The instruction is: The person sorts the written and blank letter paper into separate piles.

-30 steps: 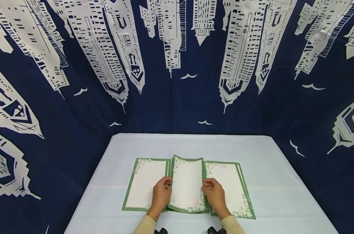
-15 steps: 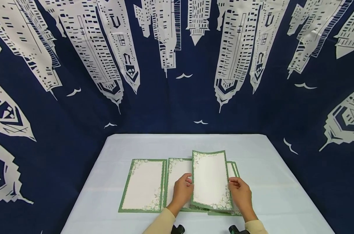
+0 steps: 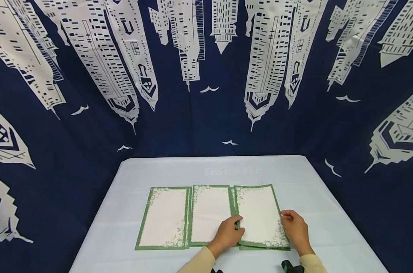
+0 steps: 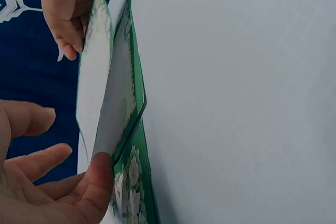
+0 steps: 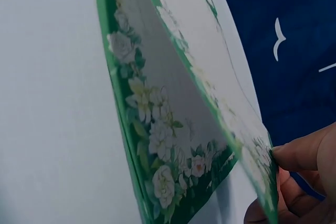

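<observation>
A dark blue cloth (image 3: 203,129) printed with pale upside-down towers and birds fills the upper part of the frame. Below it, a table (image 3: 300,193) wears a smooth white cover. Three rectangles of floral-edged paper lie in a row across the lower centre: the left sheet (image 3: 163,216), the middle sheet (image 3: 210,212) and, at lower right of centre, the right sheet (image 3: 259,216). The right sheet bows upward, apart from a lower sheet (image 5: 163,72) along part of its edge. Beige sleeves (image 3: 199,261) enter from the bottom. The right hand (image 3: 295,229) pinches the right sheet at its right edge. The left hand (image 3: 227,231) touches its left edge with bent fingers; I cannot tell whether they grasp it. White printed flowers (image 5: 163,140) with green leaves trim the lower sheet's green border.
</observation>
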Motion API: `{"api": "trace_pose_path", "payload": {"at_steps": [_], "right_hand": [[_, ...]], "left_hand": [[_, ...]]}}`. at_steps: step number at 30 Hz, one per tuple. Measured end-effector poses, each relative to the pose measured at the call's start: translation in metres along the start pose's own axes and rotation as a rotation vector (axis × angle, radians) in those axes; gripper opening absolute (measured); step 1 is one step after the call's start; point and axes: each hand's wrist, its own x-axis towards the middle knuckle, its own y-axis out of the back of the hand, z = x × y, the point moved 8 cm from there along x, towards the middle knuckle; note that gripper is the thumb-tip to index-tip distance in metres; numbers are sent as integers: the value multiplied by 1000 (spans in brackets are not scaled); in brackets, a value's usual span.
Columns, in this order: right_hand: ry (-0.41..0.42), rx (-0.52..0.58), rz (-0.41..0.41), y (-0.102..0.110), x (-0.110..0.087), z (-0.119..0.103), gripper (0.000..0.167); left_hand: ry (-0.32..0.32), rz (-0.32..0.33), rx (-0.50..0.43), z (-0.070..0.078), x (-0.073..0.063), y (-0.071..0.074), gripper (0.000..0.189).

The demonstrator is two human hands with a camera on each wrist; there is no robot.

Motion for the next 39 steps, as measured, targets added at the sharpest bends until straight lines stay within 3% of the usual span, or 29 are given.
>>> {"api": "trace_pose_path", "payload": {"at_steps": [5, 9, 12, 17, 22, 25, 30, 39], "right_hand": [[-15, -16, -26, -3, 5, 7, 29], [-31, -13, -22, -9, 3, 8, 33], [-17, -4, -17, -18, -3, -1, 33], [65, 16, -42, -39, -18, -34, 26], [144, 55, -148, -75, -32, -72, 25], [157, 59, -218, -94, -37, -90, 28], [166, 38, -280, -114, -39, -107, 33], [187, -43, -310, -130, -36, -117, 41]], "left_hand": [[4, -14, 31, 2, -2, 6, 35], [2, 30, 26, -2, -6, 24, 32], [-15, 111, 50, -9, -13, 49, 29], [27, 258, 97, -29, -27, 100, 29], [106, 304, 111, -46, -40, 135, 36], [133, 285, 122, -50, -44, 143, 41], [163, 270, 148, -52, -45, 143, 44], [188, 285, 142, -54, -46, 144, 44]]}}
